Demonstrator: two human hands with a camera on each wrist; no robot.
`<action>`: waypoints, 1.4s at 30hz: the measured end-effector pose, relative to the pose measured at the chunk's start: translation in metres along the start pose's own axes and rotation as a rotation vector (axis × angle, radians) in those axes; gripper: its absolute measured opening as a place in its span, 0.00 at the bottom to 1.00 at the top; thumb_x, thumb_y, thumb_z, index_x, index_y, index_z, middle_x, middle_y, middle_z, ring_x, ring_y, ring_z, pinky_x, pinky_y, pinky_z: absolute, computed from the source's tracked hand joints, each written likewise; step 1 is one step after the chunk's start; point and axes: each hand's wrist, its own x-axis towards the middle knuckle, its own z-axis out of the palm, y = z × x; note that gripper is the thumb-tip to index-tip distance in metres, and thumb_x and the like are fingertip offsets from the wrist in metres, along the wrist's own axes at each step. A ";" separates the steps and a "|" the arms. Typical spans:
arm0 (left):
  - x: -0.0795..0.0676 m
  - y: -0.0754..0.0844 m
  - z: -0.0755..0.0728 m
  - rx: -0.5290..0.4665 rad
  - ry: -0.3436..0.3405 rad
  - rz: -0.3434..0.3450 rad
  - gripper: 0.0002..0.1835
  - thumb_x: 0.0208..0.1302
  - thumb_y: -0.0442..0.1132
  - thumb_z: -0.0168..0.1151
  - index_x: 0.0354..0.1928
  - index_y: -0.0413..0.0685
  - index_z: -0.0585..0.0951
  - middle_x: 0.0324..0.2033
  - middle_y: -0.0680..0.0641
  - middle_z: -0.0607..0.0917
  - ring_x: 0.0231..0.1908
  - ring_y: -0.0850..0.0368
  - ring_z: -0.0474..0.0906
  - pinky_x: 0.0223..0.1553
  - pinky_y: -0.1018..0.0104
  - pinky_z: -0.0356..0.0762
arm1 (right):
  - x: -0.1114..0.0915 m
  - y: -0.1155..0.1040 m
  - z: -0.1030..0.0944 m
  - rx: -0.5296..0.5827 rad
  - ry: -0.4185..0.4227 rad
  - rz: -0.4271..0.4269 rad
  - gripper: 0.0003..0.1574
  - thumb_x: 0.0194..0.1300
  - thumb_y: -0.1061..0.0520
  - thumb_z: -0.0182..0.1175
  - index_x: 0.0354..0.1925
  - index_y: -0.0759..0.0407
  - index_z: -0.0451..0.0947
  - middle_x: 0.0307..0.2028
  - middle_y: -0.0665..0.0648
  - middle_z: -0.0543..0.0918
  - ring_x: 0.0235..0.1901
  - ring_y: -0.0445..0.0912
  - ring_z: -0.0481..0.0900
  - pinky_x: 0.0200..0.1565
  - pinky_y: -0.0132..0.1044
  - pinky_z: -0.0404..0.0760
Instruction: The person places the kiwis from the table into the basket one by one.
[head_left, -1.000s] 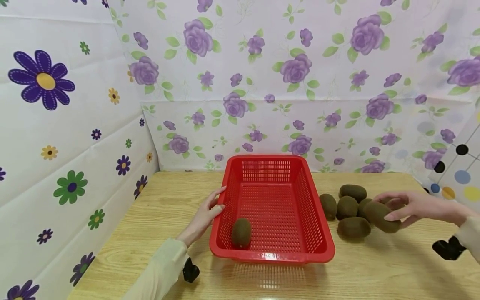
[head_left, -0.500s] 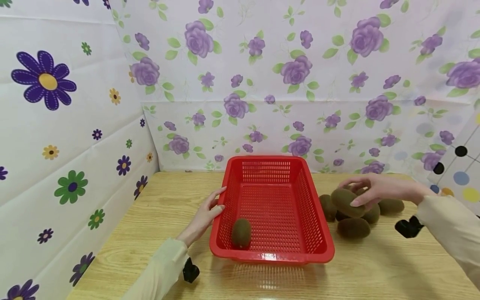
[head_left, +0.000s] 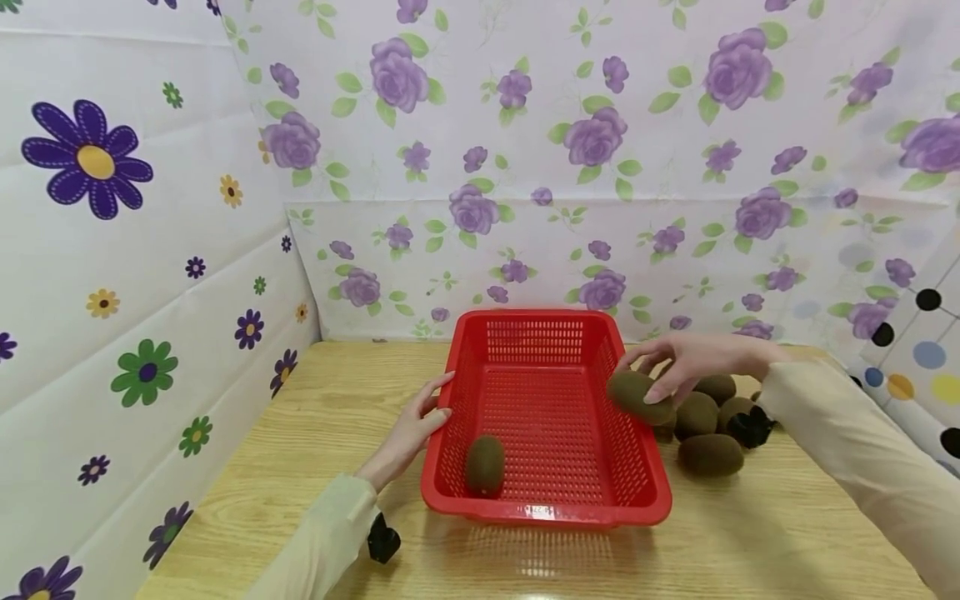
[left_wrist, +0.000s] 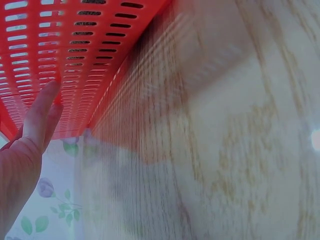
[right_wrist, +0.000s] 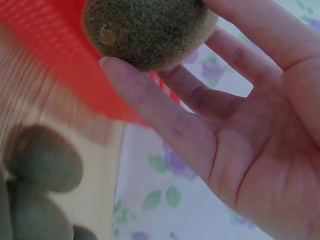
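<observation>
Your right hand [head_left: 686,367] pinches a brown, fuzzy, oval kiwifruit [head_left: 633,396] between thumb and fingers, seemingly above the right rim of the red, rectangular, perforated plastic basket [head_left: 543,512]. Your left hand [head_left: 405,432] touches the basket's left side, its fingers nearly straight. A second brown, oval kiwifruit [head_left: 485,465] lies inside, near the near-left corner. The other brown kiwifruit [head_left: 711,455] cluster right of the basket on the pale wood-grain surface [head_left: 697,550], partly hidden by your hand and cream sleeve [head_left: 847,450].
</observation>
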 end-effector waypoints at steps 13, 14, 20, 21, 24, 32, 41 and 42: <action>-0.005 0.010 0.003 0.004 -0.006 -0.016 0.30 0.65 0.28 0.46 0.68 0.46 0.54 0.53 0.28 0.65 0.47 0.33 0.68 0.36 0.51 0.76 | 0.062 -0.027 0.033 0.017 -0.101 -0.077 0.30 0.51 0.57 0.68 0.54 0.53 0.73 0.47 0.63 0.73 0.40 0.55 0.77 0.35 0.47 0.79; -0.005 0.010 0.003 0.002 -0.008 -0.014 0.30 0.65 0.28 0.46 0.68 0.46 0.54 0.53 0.28 0.65 0.47 0.33 0.68 0.36 0.51 0.76 | 0.066 -0.027 0.036 0.023 -0.110 -0.079 0.30 0.50 0.57 0.68 0.53 0.53 0.74 0.47 0.63 0.74 0.40 0.55 0.77 0.35 0.47 0.79; -0.005 0.010 0.003 -0.001 -0.005 -0.007 0.30 0.65 0.28 0.46 0.68 0.46 0.54 0.53 0.28 0.65 0.47 0.32 0.68 0.36 0.50 0.76 | 0.090 -0.025 0.056 0.091 -0.190 -0.078 0.28 0.52 0.60 0.67 0.53 0.54 0.74 0.48 0.62 0.74 0.43 0.56 0.75 0.37 0.48 0.78; -0.005 0.010 0.003 0.001 -0.006 -0.006 0.30 0.65 0.28 0.46 0.68 0.46 0.54 0.53 0.28 0.65 0.47 0.32 0.68 0.36 0.50 0.76 | 0.094 -0.024 0.059 0.095 -0.203 -0.080 0.28 0.52 0.60 0.67 0.53 0.54 0.75 0.48 0.61 0.74 0.44 0.56 0.74 0.36 0.48 0.78; -0.004 0.010 0.003 0.000 -0.007 -0.003 0.30 0.65 0.28 0.46 0.68 0.45 0.54 0.52 0.28 0.65 0.47 0.31 0.68 0.36 0.50 0.76 | 0.103 -0.022 0.068 0.090 -0.238 -0.083 0.27 0.52 0.60 0.66 0.53 0.54 0.74 0.49 0.58 0.73 0.46 0.55 0.73 0.36 0.47 0.78; -0.005 0.012 0.005 0.010 -0.008 -0.005 0.30 0.65 0.28 0.46 0.68 0.45 0.55 0.53 0.29 0.65 0.47 0.32 0.68 0.35 0.51 0.76 | 0.120 -0.015 0.082 0.129 -0.346 -0.031 0.28 0.53 0.61 0.66 0.54 0.55 0.74 0.47 0.60 0.75 0.39 0.53 0.77 0.36 0.48 0.78; -0.005 0.010 0.004 0.045 0.000 -0.010 0.29 0.66 0.30 0.47 0.68 0.47 0.55 0.52 0.30 0.66 0.46 0.35 0.71 0.34 0.52 0.77 | 0.129 -0.009 0.097 0.128 -0.407 0.021 0.27 0.53 0.62 0.66 0.53 0.53 0.75 0.47 0.60 0.74 0.43 0.50 0.74 0.36 0.47 0.78; -0.005 0.010 0.004 0.047 0.001 -0.009 0.29 0.66 0.30 0.47 0.68 0.47 0.55 0.52 0.30 0.66 0.46 0.35 0.71 0.34 0.53 0.77 | 0.130 -0.009 0.098 0.128 -0.413 0.028 0.27 0.53 0.62 0.66 0.53 0.53 0.75 0.47 0.60 0.74 0.43 0.50 0.74 0.36 0.47 0.78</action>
